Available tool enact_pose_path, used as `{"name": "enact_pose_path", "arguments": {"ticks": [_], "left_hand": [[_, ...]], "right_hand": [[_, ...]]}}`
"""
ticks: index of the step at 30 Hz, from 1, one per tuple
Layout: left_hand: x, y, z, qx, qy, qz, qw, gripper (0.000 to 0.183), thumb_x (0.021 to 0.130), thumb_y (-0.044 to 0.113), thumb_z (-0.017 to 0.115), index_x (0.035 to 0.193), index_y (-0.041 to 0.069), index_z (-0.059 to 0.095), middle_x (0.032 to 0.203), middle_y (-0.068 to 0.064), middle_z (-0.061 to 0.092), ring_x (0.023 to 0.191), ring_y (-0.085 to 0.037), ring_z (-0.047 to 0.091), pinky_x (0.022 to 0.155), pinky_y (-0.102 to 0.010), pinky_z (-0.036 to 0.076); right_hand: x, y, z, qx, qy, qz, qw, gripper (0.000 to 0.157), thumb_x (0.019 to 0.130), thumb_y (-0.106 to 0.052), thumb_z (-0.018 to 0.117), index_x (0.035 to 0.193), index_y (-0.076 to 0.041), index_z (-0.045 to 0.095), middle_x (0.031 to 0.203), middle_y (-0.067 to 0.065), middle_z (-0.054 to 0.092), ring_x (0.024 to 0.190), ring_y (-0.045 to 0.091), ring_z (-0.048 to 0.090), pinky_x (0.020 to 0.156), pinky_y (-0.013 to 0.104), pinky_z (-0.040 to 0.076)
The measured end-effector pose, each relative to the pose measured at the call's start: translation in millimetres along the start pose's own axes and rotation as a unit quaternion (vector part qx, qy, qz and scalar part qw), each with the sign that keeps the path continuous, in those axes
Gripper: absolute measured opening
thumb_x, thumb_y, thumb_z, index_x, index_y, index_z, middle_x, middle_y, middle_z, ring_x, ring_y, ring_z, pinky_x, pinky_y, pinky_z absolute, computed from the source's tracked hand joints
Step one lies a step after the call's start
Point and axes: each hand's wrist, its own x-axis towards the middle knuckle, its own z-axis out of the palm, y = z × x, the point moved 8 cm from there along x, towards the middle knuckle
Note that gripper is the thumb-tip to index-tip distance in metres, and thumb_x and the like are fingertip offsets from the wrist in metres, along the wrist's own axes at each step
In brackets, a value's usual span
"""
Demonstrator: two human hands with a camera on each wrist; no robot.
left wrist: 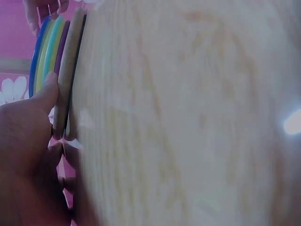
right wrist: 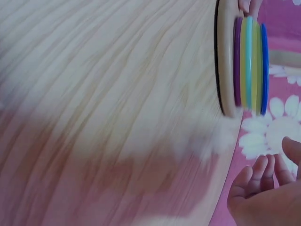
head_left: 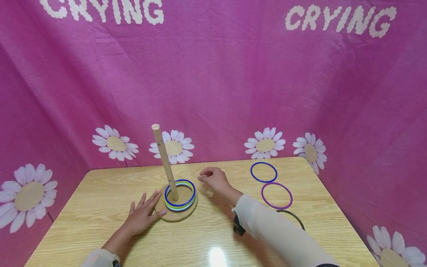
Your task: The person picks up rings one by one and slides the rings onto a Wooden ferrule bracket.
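A round wooden base (head_left: 176, 217) carries an upright wooden peg (head_left: 165, 163). Around the foot of the peg lies a stack of rings, topped by a blue ring (head_left: 191, 184); yellow, light turquoise and purple ones show beneath it in the wrist views. My left hand (head_left: 142, 217) rests at the base's left edge, fingers spread, its thumb (left wrist: 47, 92) against the edge beside the rings. To the right of the stack, my right hand (head_left: 216, 180) hovers over the table with fingers loosely bent and nothing between them. In the right wrist view its fingers (right wrist: 254, 181) are apart from the rings.
Right of my right arm lie a loose blue ring (head_left: 251, 172), a purple ring (head_left: 291, 200) and a black ring (head_left: 298, 218), the last partly hidden by the sleeve. A pink cloth (head_left: 220, 92) with daisies hangs behind and beside the wooden table (head_left: 116, 185).
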Motion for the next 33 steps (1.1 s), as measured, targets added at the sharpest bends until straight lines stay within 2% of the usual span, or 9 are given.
{"name": "enact_pose_path", "arguments": {"ticks": [6,15,25,33], "left_hand": [[-0.8,-0.2,0.0,0.000,0.004,0.004,1.0000,0.081,0.100,0.057,0.058,0.164,0.016,0.028,0.169,-0.012,0.026,0.155,-0.052,0.006,0.110,-0.083,-0.005],[-0.4,-1.0,1.6,0.004,0.006,0.006,1.0000,0.081,0.100,0.057,0.058,0.164,0.016,0.029,0.169,-0.012,0.027,0.154,-0.053,0.007,0.110,-0.083,-0.004],[-0.7,-0.8,0.6,0.003,0.005,0.003,1.0000,0.082,0.100,0.057,0.058,0.164,0.016,0.028,0.169,-0.012,0.027,0.155,-0.053,0.007,0.110,-0.083,-0.004],[-1.0,0.1,0.0,-0.001,0.008,0.003,1.0000,0.082,0.100,0.056,0.059,0.164,0.015,0.029,0.169,-0.012,0.027,0.155,-0.053,0.007,0.110,-0.082,-0.005]], "right_hand": [[-2,10,-23.9,0.004,0.006,-0.008,1.000,0.019,0.092,-0.014,0.078,0.106,-0.001,0.076,0.096,0.005,0.074,0.088,0.016,0.065,0.077,0.030,0.053],[-1,40,-63.4,0.019,0.026,0.003,0.999,0.016,0.093,-0.012,0.076,0.106,-0.001,0.075,0.094,0.006,0.073,0.085,0.012,0.063,0.074,0.026,0.051],[0,72,-126.1,0.010,0.075,0.049,0.996,0.020,0.095,-0.014,0.073,0.108,0.002,0.073,0.101,0.009,0.071,0.087,0.014,0.061,0.076,0.025,0.049],[5,97,-176.0,-0.021,0.106,0.072,0.992,0.027,0.098,-0.018,0.070,0.116,0.002,0.072,0.114,0.015,0.074,0.102,0.022,0.064,0.083,0.026,0.049]]}}
